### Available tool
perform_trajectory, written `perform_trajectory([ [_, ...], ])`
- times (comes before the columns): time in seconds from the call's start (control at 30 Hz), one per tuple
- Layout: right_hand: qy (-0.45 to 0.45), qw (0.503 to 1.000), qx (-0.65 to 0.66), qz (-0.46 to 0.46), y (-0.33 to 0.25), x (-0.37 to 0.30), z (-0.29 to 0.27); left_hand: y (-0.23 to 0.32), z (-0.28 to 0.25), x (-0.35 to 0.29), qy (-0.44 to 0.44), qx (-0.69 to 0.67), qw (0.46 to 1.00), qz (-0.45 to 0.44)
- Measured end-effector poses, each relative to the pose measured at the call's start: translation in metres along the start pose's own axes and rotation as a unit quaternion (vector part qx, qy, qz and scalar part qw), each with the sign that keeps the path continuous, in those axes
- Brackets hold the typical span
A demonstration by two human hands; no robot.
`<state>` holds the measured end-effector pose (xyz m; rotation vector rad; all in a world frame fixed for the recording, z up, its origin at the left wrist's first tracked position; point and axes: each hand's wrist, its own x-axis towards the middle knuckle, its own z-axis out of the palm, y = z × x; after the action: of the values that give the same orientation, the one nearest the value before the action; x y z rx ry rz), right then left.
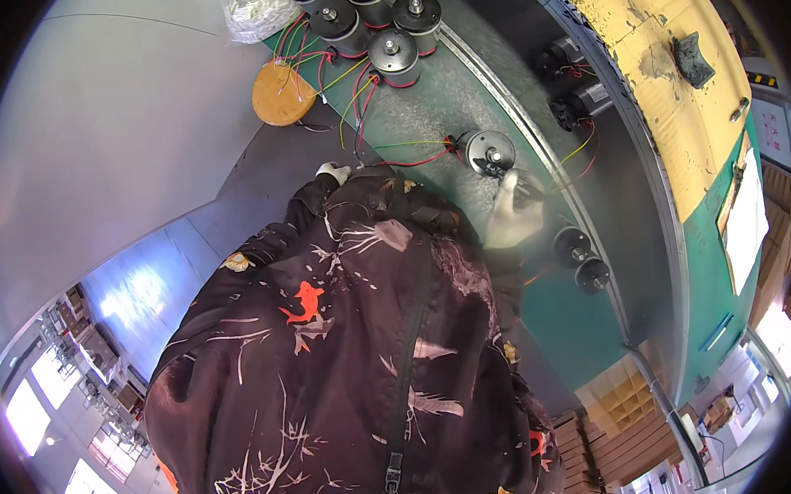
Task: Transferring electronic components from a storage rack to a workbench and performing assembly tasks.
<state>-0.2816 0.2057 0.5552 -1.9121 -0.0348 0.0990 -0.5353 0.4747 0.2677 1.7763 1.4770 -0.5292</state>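
1. Head view: right hand (512,212), gloved, grip touching small motor (489,153) on the bench (424,111); closure unclear.
2. Left hand (333,172) barely shows, grip hidden.
3. Risk: red wires (413,161) could snag, dragging the motor.

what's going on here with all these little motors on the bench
A person in a dark patterned jacket stands at a green workbench. Their gloved right hand is on a small round motor with red and yellow wires, lying on a grey mat. The left hand barely shows past the sleeve. A cluster of similar motors stands further back, beside an orange disc.
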Motion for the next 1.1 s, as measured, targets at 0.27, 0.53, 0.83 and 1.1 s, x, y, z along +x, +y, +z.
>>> perform_trajectory([
  [0.27, 0.000, 0.999, 0.050, -0.001, 0.005, 0.001, 0.002, -0.008, 0.006, 0.010, 0.010, 0.004, 1.000, 0.003],
  [0.53, -0.012, 0.999, 0.037, 0.006, -0.003, -0.002, -0.001, 0.002, 0.004, 0.007, -0.005, 0.031, 1.000, 0.001],
  [0.83, -0.019, 0.999, 0.035, -0.020, -0.012, -0.004, 0.000, 0.011, -0.005, -0.010, 0.021, 0.053, 0.996, 0.066],
  [1.1, 0.071, 0.982, 0.021, -0.176, -0.056, 0.042, -0.062, 0.118, -0.065, -0.082, -0.031, 0.105, 0.964, 0.244],
])
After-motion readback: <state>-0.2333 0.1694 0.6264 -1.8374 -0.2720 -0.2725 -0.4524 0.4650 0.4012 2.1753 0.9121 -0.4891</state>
